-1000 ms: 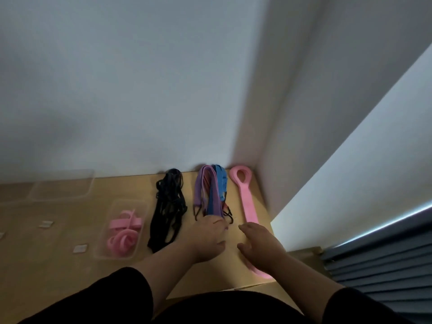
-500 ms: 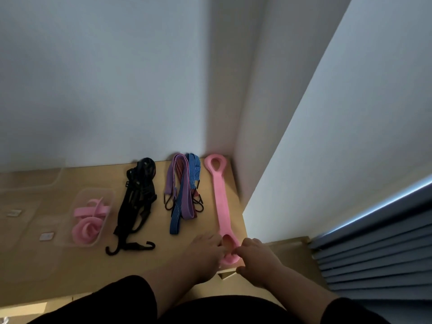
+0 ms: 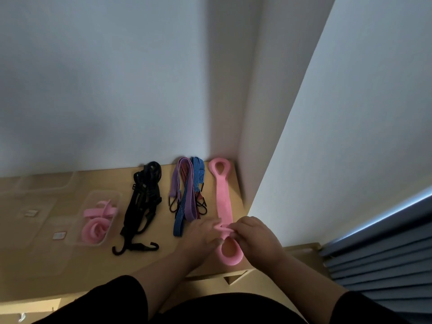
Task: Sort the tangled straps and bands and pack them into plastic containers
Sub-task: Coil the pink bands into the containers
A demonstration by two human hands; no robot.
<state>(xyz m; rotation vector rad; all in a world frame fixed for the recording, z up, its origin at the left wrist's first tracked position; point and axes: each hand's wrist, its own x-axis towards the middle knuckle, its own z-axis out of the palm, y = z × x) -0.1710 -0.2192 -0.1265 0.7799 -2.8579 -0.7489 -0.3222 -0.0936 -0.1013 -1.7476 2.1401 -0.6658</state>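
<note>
1. Head view, change: half a second ago your two hands met at the near loop of the long pink band (image 3: 224, 202); now they sit a little further up it, on the flat strip just above that loop. The near loop shows in full, where before your fingers covered part of it.
2. Head view, change: the camera has swung slightly, so the whole row sits a bit more toward the middle. The black hooked straps (image 3: 142, 202), the striped purple and blue cords (image 3: 187, 195) and the clear container (image 3: 98, 218) holding rolled pink bands (image 3: 95, 225) have not moved on the wooden table (image 3: 149, 260).
3. Head view, fingers: your left hand (image 3: 201, 235) pinches the pink strip from its left side, fingers curled onto a raised fold of it.
4. Your right hand (image 3: 254, 237) pinches the same fold from the right, fingertips bent down on it, nearly touching the left fingers.
5. The band lies flat along the table's right edge, far loop near the wall corner, near loop just below your fingers by the table's front edge.
</note>
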